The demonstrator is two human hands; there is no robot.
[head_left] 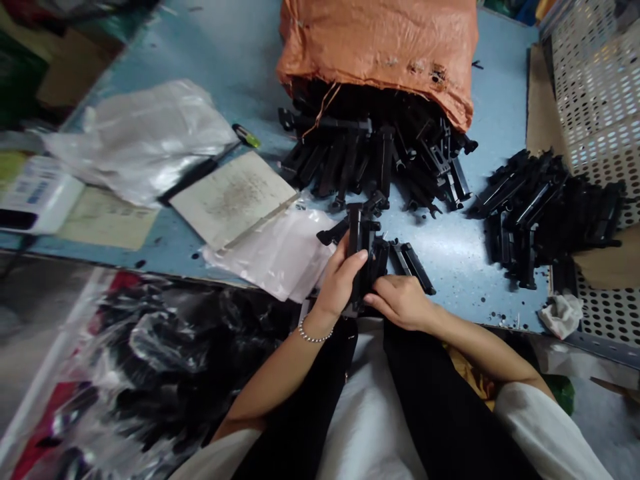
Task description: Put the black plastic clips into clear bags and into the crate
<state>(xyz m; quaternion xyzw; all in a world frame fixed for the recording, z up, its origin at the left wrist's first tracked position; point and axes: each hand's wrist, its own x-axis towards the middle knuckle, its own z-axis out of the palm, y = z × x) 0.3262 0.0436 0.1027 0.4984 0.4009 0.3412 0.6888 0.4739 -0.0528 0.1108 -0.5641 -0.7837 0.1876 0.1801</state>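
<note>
At the near edge of the blue table (pixel 450 253), my left hand (pixel 340 280) is wrapped round a bundle of long black plastic parts (pixel 361 233) held upright. A beaded bracelet sits on that wrist. My right hand (pixel 400 301) grips the lower end of the same bundle from the right, fingers curled. Two more black parts (pixel 415 265) lie flat on the table just right of the bundle.
An orange woven sack (pixel 380 47) spills a heap of black parts (pixel 375 160) at the back. Another stack of black parts (pixel 540 213) lies at right beside a perforated white tray (pixel 595 87). Clear plastic bags (pixel 145 137), a cardboard sheet (pixel 233 197) and a bag of dark parts (pixel 150 360) lie at left.
</note>
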